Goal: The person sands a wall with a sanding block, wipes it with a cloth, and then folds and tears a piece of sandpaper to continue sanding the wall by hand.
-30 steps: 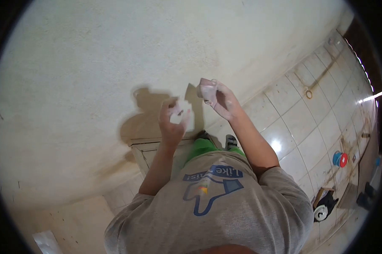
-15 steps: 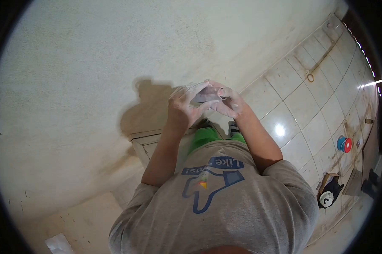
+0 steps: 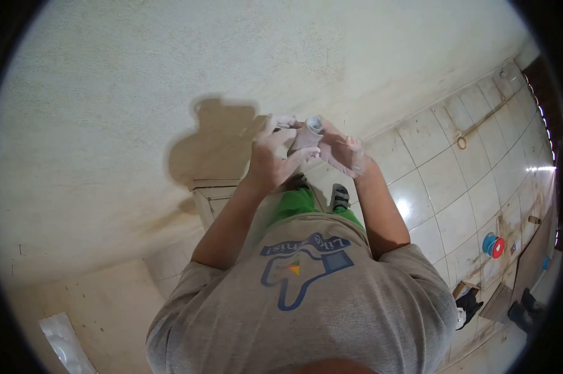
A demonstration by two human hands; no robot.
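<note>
Nearest me is the grey shirt (image 3: 306, 311), and both forearms rise from it toward the wall. A second ago the hands were apart, each raised on its own; half a second ago they met; now they are locked together in front of the chest. The left hand (image 3: 270, 159) has its fingers curled across, and the right hand (image 3: 343, 153) pinches from the other side. Both are dusted white and pressed onto a small white roll (image 3: 311, 128), whose end pokes up between the fingertips; I judge it is now shared by both hands. Below them I see shoes (image 3: 338, 196) beside a wooden box (image 3: 209, 196); behind is the plastered wall (image 3: 169, 75); far right, floor tiles (image 3: 443, 187) and a red-and-blue spool (image 3: 493, 245).
</note>
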